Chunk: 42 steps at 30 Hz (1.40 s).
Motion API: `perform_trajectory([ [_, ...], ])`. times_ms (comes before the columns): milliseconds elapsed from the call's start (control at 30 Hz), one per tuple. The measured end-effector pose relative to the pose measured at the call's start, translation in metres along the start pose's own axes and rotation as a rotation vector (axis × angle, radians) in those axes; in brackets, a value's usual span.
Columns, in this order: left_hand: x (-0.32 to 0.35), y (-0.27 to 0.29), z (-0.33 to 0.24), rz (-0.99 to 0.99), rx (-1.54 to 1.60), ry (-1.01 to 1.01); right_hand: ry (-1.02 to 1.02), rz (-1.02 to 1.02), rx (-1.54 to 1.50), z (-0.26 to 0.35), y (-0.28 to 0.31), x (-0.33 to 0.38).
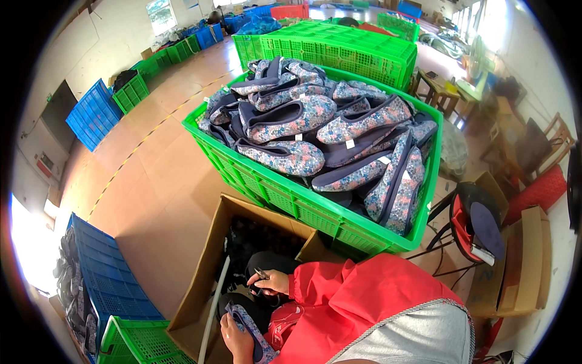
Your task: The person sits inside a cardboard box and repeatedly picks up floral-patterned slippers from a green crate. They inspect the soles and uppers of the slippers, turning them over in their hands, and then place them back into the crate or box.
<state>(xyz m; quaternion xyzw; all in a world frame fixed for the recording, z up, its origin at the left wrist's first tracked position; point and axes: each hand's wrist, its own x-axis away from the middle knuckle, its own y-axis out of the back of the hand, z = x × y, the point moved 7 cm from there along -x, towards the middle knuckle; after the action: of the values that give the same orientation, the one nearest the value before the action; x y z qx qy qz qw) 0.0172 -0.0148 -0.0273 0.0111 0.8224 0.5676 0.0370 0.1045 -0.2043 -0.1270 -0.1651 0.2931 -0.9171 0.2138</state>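
Note:
My left hand (235,337) is wrapped round a floral slipper (250,323) with a dark lining, held low over my lap. Just above it, my right hand (274,283) is closed on a pair of scissors (260,274); their metal blades point up and left, and the handles are mostly hidden by the fingers. An open cardboard box (203,261) stands in front of my knees, with dark material inside. Beyond it, a large green crate (291,195) is heaped with matching slippers (291,118), some showing small white tags.
Another green crate (339,51) stands behind the full one. A blue crate (115,273) and a green crate (142,343) are at the near left. To the right are a round stool (473,206) with things on it and cardboard (524,261). A pale rod (213,312) leans beside the box.

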Motion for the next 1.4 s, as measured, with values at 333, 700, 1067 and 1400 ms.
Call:
perform_trajectory([
  [333,0.000,0.000,0.001,0.005,0.005,0.011,-0.005,0.004,-0.004,0.002,-0.004,0.000],
  [700,0.001,0.001,0.000,0.009,-0.013,0.006,-0.002,0.038,0.004,0.000,-0.002,-0.001],
  [1067,-0.001,0.002,-0.002,0.018,0.002,0.009,-0.002,0.017,-0.018,0.001,-0.003,-0.002],
  [1400,-0.001,0.010,-0.010,0.002,0.018,0.031,0.010,0.015,-0.005,0.003,-0.003,-0.001],
])
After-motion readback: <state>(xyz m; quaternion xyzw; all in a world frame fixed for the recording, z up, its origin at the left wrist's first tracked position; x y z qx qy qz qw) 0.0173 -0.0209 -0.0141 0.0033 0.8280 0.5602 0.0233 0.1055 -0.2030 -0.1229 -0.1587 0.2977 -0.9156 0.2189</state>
